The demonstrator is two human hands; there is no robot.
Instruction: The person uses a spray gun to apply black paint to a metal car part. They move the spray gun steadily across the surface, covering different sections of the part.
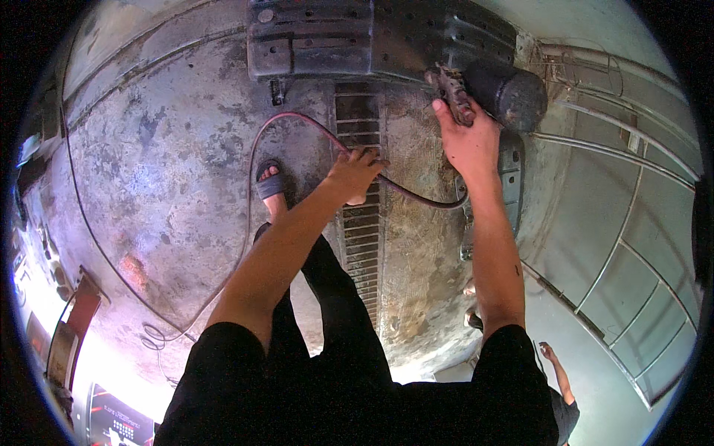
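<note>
My left hand (pixel 355 176) is closed around a reddish-brown hose (pixel 286 117), above a slotted floor drain (pixel 360 260). From that hand the hose curves left and down across the floor, and its darker stretch bends right to end behind my right forearm. Further off and to the right, my right hand (pixel 474 143) is closed on a grimy, dark-brown knobbly piece (pixel 454 93) whose kind I cannot make out. Right beside it is a black cylinder (pixel 513 97); whether the two are joined is unclear.
A dark perforated metal panel (pixel 312 41) spans the far side. Metal railings (pixel 617 149) line the right wall. A grey metal plate (pixel 510 178) lies beside my right forearm. A cable (pixel 97 245) trails along the left. Another person (pixel 561 401) appears at lower right.
</note>
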